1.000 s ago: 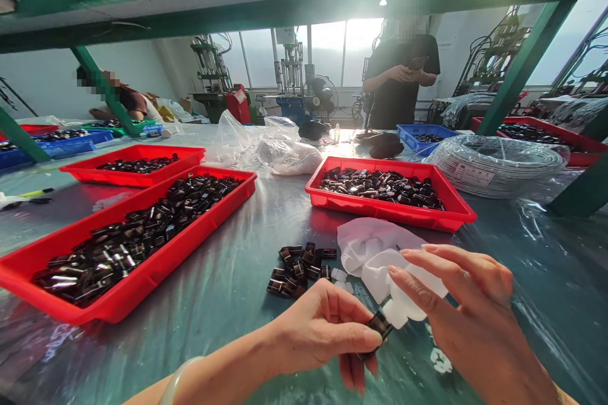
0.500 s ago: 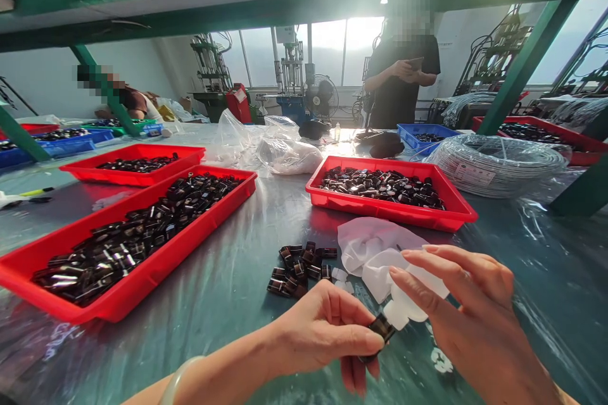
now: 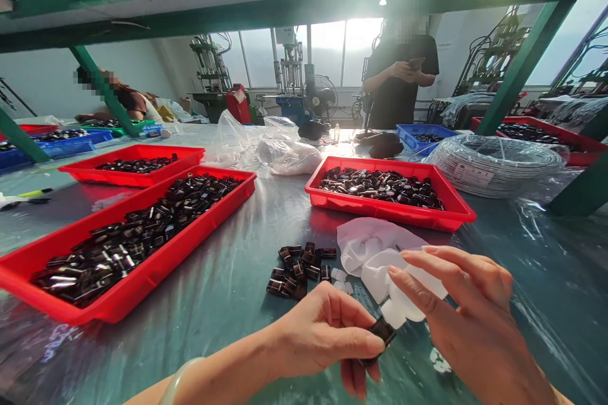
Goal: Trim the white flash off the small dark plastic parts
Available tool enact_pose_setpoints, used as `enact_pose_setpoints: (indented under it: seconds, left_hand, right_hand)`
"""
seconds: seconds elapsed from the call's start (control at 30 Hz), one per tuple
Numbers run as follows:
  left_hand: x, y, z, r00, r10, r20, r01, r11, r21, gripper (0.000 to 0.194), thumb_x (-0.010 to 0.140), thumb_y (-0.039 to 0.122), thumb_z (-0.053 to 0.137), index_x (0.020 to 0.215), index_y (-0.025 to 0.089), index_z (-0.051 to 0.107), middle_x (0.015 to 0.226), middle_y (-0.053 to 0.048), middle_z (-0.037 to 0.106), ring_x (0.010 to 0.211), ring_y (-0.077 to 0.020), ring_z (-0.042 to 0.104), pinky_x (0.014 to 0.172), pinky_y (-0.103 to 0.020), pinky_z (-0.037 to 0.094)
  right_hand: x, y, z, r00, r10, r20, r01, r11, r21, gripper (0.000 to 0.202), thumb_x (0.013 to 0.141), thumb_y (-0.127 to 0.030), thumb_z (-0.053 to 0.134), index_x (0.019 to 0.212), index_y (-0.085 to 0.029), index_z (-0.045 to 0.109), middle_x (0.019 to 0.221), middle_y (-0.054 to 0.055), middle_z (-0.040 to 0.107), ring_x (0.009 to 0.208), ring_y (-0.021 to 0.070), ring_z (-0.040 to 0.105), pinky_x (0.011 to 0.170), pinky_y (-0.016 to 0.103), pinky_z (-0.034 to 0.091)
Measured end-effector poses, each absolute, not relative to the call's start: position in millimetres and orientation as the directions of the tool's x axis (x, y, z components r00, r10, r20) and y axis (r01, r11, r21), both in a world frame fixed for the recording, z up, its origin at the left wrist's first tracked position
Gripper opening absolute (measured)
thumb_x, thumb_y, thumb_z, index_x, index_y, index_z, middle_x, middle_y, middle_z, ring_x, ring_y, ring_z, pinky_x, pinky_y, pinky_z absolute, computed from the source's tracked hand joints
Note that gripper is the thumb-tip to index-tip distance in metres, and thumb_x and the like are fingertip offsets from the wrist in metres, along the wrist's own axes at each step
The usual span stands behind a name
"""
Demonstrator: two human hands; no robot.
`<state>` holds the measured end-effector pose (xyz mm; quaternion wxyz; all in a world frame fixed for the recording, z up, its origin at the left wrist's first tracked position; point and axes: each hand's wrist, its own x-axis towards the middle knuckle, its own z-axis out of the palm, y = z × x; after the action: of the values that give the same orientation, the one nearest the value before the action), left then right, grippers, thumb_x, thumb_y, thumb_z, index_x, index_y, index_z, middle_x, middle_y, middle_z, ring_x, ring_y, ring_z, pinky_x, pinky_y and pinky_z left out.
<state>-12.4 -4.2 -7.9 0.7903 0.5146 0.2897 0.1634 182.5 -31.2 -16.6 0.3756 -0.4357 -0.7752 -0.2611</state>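
My left hand [image 3: 325, 332] pinches a small dark, glossy plastic piece [image 3: 382, 331] between thumb and fingers, low in the middle of the view. My right hand [image 3: 475, 313] is open just right of it, fingers apart and bent, over thin white sheets [image 3: 363, 245]. A white tab [image 3: 393, 314] shows right beside the dark piece's upper end; whether they touch, I cannot tell. Several similar dark pieces [image 3: 299, 267] lie in a loose pile beyond my left hand. Small white bits [image 3: 339, 276] lie beside that pile, and another white scrap [image 3: 439, 361] is under my right hand.
Red trays of dark pieces stand at the left [image 3: 209, 228], behind it [image 3: 137, 180], and ahead [image 3: 389, 205]. A wrapped coil of tubing or cable [image 3: 498, 168] lies at right. Green shelf framing [image 3: 527, 69] crosses above. A person [image 3: 401, 79] stands beyond the table; another sits far left.
Both hands keep nearly the same pose, the left still on the dark piece. The view has shifted very slightly.
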Motion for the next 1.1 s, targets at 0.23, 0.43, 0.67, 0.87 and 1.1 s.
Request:
enact_pose_setpoints:
  seconds: [0.23, 0.43, 0.67, 0.87, 1.1]
  left_hand:
    - [-14.4, -2.4, -8.6, 0.769, 0.575, -0.28, 0.026, 0.41, 0.912, 0.028, 0.067, 0.036, 0.069, 0.064, 0.008, 0.066, 0.052, -0.001, 0.059, 0.036, -0.0061, 0.051, 0.039, -0.016, 0.042]
    - [-15.1, -3.5, -8.4, 0.759, 0.577, -0.302, 0.042, 0.42, 0.907, 0.03, 0.065, 0.039, 0.071, 0.064, 0.008, 0.067, 0.052, 0.0, 0.059, 0.037, -0.006, 0.051, 0.04, -0.017, 0.042]
    - [-16.8, -3.2, -7.6, 0.751, 0.593, -0.29, 0.025, 0.414, 0.91, 0.022, 0.065, 0.03, 0.071, 0.071, 0.009, 0.07, 0.061, -0.002, 0.063, 0.045, -0.0075, 0.056, 0.045, -0.017, 0.045]
    - [-12.4, -6.3, -18.3, 0.637, 0.717, -0.284, 0.037, 0.339, 0.94, 0.024, 0.054, 0.023, 0.077, 0.073, 0.01, 0.071, 0.058, -0.001, 0.061, 0.05, -0.009, 0.056, 0.048, -0.019, 0.044]
    - [-12.4, -6.9, -12.9, 0.526, 0.846, -0.091, 0.242, -0.046, 0.969, 0.023, 0.051, 0.021, 0.079, 0.067, 0.011, 0.067, 0.061, 0.001, 0.056, 0.055, -0.0083, 0.048, 0.047, -0.017, 0.035]
  right_hand:
    - [185.7, -31.4, -11.1, -0.364, 0.49, 0.792, 0.844, 0.534, 0.058, 0.035, 0.083, -0.002, 0.047, 0.1, -0.027, 0.063, 0.101, 0.003, 0.065, 0.098, 0.0223, 0.052, 0.08, 0.041, 0.033]
    - [187.4, -28.8, -7.2, -0.38, 0.517, 0.767, 0.805, 0.594, -0.001, 0.035, 0.082, 0.0, 0.046, 0.098, -0.027, 0.063, 0.1, 0.004, 0.065, 0.099, 0.0221, 0.052, 0.08, 0.039, 0.036]
    - [190.5, -22.3, -13.3, -0.305, 0.591, 0.747, 0.803, 0.581, -0.133, 0.039, 0.078, -0.003, 0.043, 0.104, -0.026, 0.06, 0.105, 0.005, 0.062, 0.1, 0.0218, 0.054, 0.08, 0.038, 0.043]
    - [209.3, -6.2, -15.7, 0.339, 0.809, 0.48, 0.743, 0.083, -0.664, 0.031, 0.069, -0.037, 0.06, 0.097, -0.024, 0.063, 0.087, 0.003, 0.068, 0.075, 0.0215, 0.062, 0.061, 0.031, 0.048]
    - [257.4, 23.0, -27.9, 0.646, 0.719, 0.255, 0.576, -0.24, -0.782, 0.034, 0.056, -0.045, 0.063, 0.076, -0.019, 0.062, 0.069, 0.008, 0.068, 0.058, 0.0238, 0.061, 0.046, 0.031, 0.041]
